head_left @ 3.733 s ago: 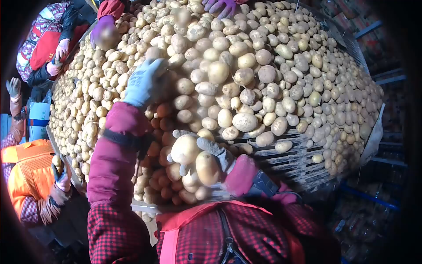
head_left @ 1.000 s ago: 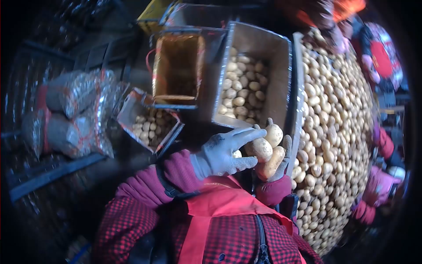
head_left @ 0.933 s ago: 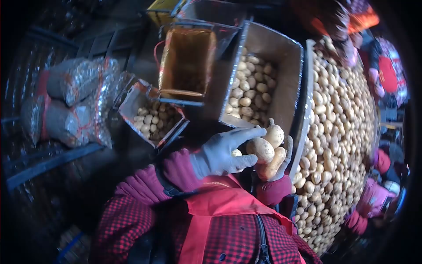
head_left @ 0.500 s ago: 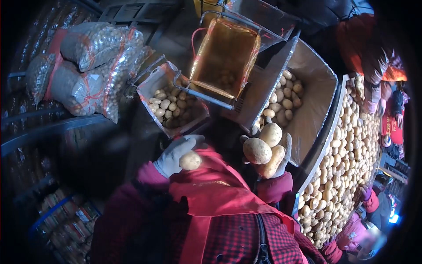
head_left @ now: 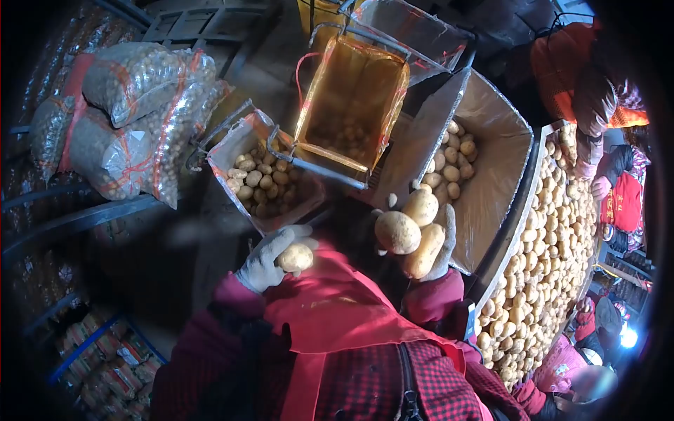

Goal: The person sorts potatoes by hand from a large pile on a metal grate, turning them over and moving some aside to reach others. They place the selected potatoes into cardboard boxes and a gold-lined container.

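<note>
My left hand (head_left: 267,261), in a grey glove, is closed around one small potato (head_left: 295,257). It is just below a lined bin (head_left: 246,200) part-filled with potatoes. In my right hand (head_left: 445,242), also gloved, a cluster of larger potatoes is cradled: a round potato (head_left: 397,232), one behind it (head_left: 420,207) and a longer potato (head_left: 425,251) against the palm. The fingers curl around them and are partly hidden. Just beyond this hand stands a larger lined bin (head_left: 502,175) with potatoes at its bottom.
An amber-lined bin (head_left: 351,77) with potatoes deep inside stands between the two others. Many potatoes (head_left: 540,266) cover a sorting table on the right, where other people (head_left: 590,91) stand. Filled clear sacks (head_left: 133,84) are stacked at left, and packed goods (head_left: 105,358) lie lower left.
The view has shifted slightly, so bins and sacks appear a little further left. Both hands keep the same potatoes and have hardly moved. A person's hand at the table's far side has moved.
</note>
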